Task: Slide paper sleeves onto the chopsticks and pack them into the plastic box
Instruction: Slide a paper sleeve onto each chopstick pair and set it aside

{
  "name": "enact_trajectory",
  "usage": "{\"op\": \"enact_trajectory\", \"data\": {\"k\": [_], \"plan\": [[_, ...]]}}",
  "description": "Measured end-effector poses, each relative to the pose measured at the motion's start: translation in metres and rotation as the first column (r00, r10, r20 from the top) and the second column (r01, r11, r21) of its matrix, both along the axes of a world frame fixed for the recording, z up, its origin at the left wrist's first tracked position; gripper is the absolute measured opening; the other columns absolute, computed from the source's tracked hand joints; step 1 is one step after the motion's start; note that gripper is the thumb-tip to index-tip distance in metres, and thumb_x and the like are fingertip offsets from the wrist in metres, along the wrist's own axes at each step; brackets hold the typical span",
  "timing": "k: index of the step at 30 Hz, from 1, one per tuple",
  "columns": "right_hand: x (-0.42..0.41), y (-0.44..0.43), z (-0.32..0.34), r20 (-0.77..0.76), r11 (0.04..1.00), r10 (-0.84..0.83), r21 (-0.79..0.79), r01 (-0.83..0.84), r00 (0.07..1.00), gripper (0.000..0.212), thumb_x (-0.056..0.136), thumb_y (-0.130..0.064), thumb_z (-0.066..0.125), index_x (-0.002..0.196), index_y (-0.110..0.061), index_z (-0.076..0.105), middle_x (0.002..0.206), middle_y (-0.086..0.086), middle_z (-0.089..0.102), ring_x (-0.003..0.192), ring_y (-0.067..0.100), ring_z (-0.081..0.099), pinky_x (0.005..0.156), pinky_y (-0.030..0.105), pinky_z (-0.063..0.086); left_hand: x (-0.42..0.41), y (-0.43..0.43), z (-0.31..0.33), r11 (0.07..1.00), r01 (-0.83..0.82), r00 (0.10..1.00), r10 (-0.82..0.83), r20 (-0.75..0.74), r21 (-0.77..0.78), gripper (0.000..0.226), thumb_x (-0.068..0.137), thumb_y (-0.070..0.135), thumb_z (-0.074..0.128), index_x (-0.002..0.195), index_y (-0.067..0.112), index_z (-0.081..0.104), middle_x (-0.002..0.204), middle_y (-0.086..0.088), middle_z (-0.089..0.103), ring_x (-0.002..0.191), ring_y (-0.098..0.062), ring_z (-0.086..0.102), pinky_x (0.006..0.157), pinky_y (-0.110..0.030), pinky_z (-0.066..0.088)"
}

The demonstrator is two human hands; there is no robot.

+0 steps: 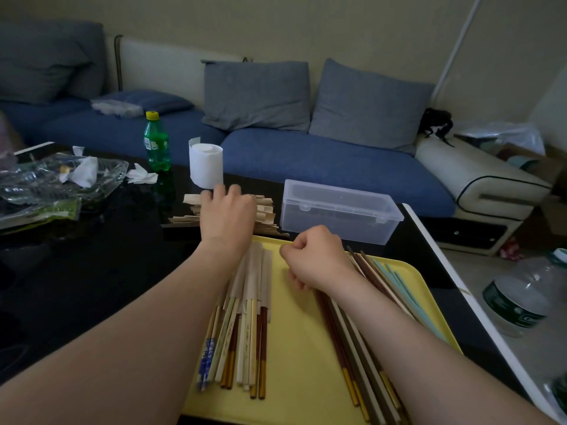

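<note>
A yellow tray (294, 338) lies in front of me on the dark table. On its left side lie several sleeved chopsticks (245, 317), their paper-covered tips pointing away from me. Bare chopsticks (352, 342) in brown, grey and pale blue lie on its right side, partly under my right forearm. My left hand (227, 213) reaches past the tray onto the pile of tan paper sleeves (264, 210), its fingertips hidden in the pile. My right hand (316, 256) hovers over the tray with its fingers curled. The clear plastic box (340, 210) stands closed behind the tray.
A toilet paper roll (206, 162) and a green bottle (157, 142) stand behind the sleeves. A glass dish with crumpled tissues (70, 179) sits at the far left. The table's white right edge (460, 286) runs past a water bottle (521, 292). A blue sofa (322, 157) lies beyond.
</note>
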State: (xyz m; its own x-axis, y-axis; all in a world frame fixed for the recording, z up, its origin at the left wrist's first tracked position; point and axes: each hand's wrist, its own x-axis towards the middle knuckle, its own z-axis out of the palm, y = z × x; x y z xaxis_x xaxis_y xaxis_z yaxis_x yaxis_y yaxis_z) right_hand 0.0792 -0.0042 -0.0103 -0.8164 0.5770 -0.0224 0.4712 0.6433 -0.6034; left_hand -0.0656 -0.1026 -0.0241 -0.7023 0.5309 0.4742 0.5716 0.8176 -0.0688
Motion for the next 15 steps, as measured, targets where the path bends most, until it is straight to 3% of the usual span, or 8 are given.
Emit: {"op": "enact_trajectory", "data": {"k": [4, 7, 9, 12, 15], "plan": [[0.011, 0.009, 0.013, -0.024, 0.994, -0.075, -0.085, 0.073, 0.997, 0.037, 0.11, -0.029, 0.052, 0.087, -0.01, 0.074, 0.065, 0.004, 0.077, 0.055, 0.021, 0.075, 0.054, 0.028, 0.06, 0.01, 0.011, 0.007, 0.948, 0.303, 0.952, -0.296, -0.075, 0.102, 0.014, 0.103, 0.021, 0.058, 0.115, 0.016, 0.054, 0.111, -0.007, 0.065, 0.099, -0.025, 0.053, 0.084, -0.039, 0.044], [0.022, 0.02, 0.019, 0.054, 0.993, -0.108, -0.035, 0.11, 0.993, 0.032, 0.106, -0.025, 0.055, 0.088, -0.009, 0.075, 0.064, 0.005, 0.077, 0.061, 0.024, 0.078, 0.061, 0.033, 0.066, 0.03, 0.02, 0.018, 0.901, 0.415, 0.907, -0.421, 0.019, 0.126, 0.024, 0.102, 0.017, 0.055, 0.117, 0.016, 0.036, 0.095, -0.004, 0.065, 0.075, -0.021, 0.051, 0.067, -0.035, 0.042], [0.028, 0.026, 0.018, 0.183, 0.994, -0.099, 0.068, 0.088, 0.978, 0.023, 0.101, -0.02, 0.062, 0.087, -0.007, 0.076, 0.063, 0.005, 0.077, 0.062, 0.023, 0.079, 0.068, 0.038, 0.069, 0.041, 0.024, 0.021, 0.883, 0.438, 0.881, -0.459, 0.115, 0.169, 0.032, 0.103, 0.018, 0.056, 0.118, 0.021, 0.029, 0.094, -0.002, 0.061, 0.07, -0.02, 0.055, 0.056, -0.035, 0.046], [0.037, 0.025, 0.015, 0.363, 0.994, -0.067, 0.108, 0.029, 0.929, 0.006, 0.096, -0.01, 0.07, 0.096, -0.006, 0.074, 0.069, 0.008, 0.078, 0.06, 0.019, 0.079, 0.065, 0.035, 0.069, 0.05, 0.029, 0.02, 0.875, 0.458, 0.846, -0.483, 0.225, 0.155, 0.031, 0.105, 0.021, 0.056, 0.122, 0.023, 0.03, 0.104, -0.002, 0.059, 0.08, -0.02, 0.061, 0.06, -0.036, 0.058], [0.04, 0.021, 0.012, 0.44, 0.999, -0.02, 0.033, 0.007, 0.898, 0.01, 0.095, -0.009, 0.077, 0.102, -0.005, 0.074, 0.08, 0.011, 0.081, 0.059, 0.019, 0.077, 0.067, 0.035, 0.069, 0.055, 0.032, 0.016, 0.862, 0.48, 0.777, -0.504, 0.377, 0.164, 0.023, 0.111, 0.027, 0.045, 0.13, 0.015, 0.039, 0.114, -0.006, 0.057, 0.091, -0.022, 0.063, 0.073, -0.04, 0.062]]}}
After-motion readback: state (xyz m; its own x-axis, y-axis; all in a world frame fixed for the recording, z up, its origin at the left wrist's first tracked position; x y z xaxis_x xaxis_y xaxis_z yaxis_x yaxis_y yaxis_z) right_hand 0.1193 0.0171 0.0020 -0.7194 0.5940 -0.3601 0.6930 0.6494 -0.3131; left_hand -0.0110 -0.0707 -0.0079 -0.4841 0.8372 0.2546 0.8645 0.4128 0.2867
